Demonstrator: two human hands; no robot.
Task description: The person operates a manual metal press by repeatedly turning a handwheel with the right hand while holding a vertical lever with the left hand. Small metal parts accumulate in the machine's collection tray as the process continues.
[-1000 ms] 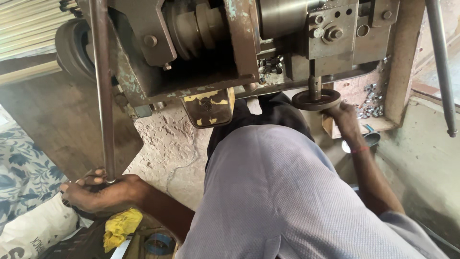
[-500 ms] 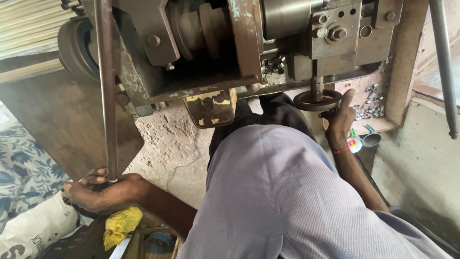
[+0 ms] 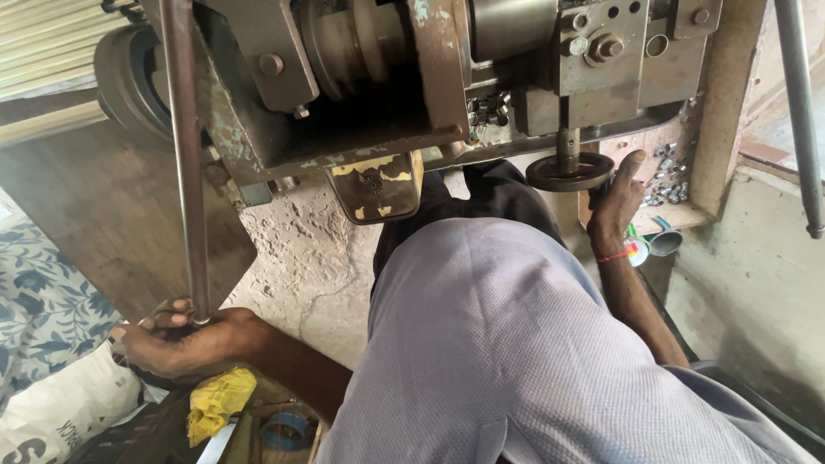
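Observation:
My left hand (image 3: 180, 344) is curled around the bottom end of a long upright metal lever bar (image 3: 187, 163) at the lower left. My right hand (image 3: 617, 202) reaches up to a small dark round handwheel (image 3: 569, 170) under a heavy grey machine (image 3: 430, 77), fingers against its right rim and thumb pointing up. A red thread circles that wrist. My torso in a pale lilac shirt (image 3: 524, 352) fills the middle and hides my lap.
A worn yellow-and-black plate (image 3: 371, 185) hangs under the machine. A yellow rag (image 3: 216, 402) and a blue tape roll (image 3: 284, 428) lie below my left arm. Small metal parts (image 3: 666, 176) sit on a ledge at right, a white sack (image 3: 60, 412) at lower left.
My right hand has risen from the ledge beside the handwheel onto the wheel's rim. My left hand stays on the lever's end. The view has shifted slightly.

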